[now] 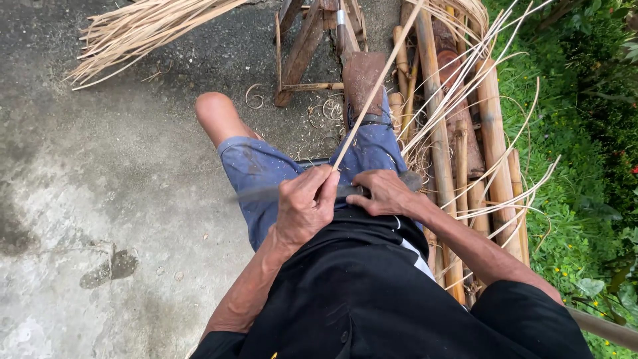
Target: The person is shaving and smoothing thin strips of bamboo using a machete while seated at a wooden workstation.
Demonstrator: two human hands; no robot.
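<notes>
Head view looks down on a seated person: bare concrete floor [100, 199] lies open to the left, while bamboo poles [492, 139] and grass [585, 133] crowd the right edge. Ahead stands a wooden stand [309, 40], with a bundle of thin strips [139, 30] cut off at the top. Left hand [306, 206] rests over the lap, fingers clenched around a long bamboo strip [372, 93] that slants up and away. Right hand [382, 193], just beside it, presses down curled on a dark blade [266, 193]; the blade is blurred, and how the hand grips it is hard to make out
</notes>
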